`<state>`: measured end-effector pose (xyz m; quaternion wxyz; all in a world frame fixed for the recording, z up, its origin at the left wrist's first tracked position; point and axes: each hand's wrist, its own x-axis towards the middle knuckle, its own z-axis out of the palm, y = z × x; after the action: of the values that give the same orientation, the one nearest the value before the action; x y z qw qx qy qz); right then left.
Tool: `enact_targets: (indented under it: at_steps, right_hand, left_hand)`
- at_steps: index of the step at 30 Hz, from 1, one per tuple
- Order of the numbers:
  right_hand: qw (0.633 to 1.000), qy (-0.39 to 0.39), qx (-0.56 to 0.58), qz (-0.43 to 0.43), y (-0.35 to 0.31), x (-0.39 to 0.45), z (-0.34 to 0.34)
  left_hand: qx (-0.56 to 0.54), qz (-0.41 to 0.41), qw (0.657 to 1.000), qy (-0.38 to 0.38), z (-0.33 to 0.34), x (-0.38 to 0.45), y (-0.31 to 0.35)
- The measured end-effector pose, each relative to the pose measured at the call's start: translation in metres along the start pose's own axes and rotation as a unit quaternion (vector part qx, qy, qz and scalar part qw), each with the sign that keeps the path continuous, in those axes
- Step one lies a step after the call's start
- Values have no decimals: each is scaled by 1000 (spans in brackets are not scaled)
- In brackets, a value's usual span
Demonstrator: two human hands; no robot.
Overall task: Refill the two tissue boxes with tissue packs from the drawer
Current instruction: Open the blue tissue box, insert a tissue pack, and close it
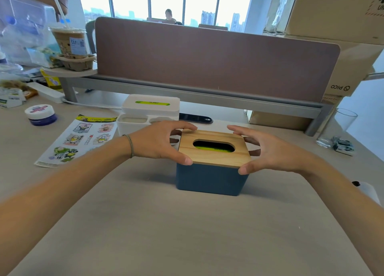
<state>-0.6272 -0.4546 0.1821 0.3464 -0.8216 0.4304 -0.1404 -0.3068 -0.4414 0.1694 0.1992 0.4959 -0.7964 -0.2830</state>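
Observation:
A blue tissue box stands at the middle of the desk with a wooden lid lying on top. Green tissue-pack wrapping shows through the lid's oval slot. My left hand grips the lid's left side, thumb at the front corner and fingers at the back. My right hand holds the right side the same way. Behind it stands a white tissue box, lid on, with green wrapping showing in its slot.
A sticker sheet and a small jar lie to the left, and a dark phone lies behind the blue box. A glass stands at the right. A desk divider and a shelf rail close the back.

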Motion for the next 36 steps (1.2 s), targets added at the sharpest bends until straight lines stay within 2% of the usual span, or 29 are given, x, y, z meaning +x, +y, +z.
enact_targets:
  at_steps: [7, 9, 11, 14, 19, 24, 29, 33, 36]
  right_hand:
    - [999, -7, -27, 16, 2, 1, -2]
    - [1000, -4, 14, 20, 5, 2, 0]
    - [993, 5, 115, 26, 12, -1, 10]
    - [951, 75, 300, 26, 22, -4, 43]
    - [896, 173, 409, 23, 20, 6, 84]
    - [827, 216, 519, 28, 14, 12, 90]
    - [796, 232, 555, 59, 6, 15, 87]
    - [797, 257, 533, 118, 1, 27, 74]
    - [786, 255, 545, 141, 4, 38, 65]
  left_hand:
    - [-93, -20, 995, -10, 11, -2, -5]
    - [-117, -27, 993, -9, 13, -2, -5]
    - [-179, -29, 983, -7, 17, -5, -5]
    - [-372, -15, 928, 17, 37, -10, -3]
    - [-522, -40, 839, 148, 84, -7, 5]
    - [-579, -50, 793, 183, 88, -8, 13]
    - [-594, -89, 772, 208, 78, -1, 17]
    - [-571, -144, 789, 177, 62, 12, 17]
    - [-562, -166, 788, 190, 61, 23, 16]
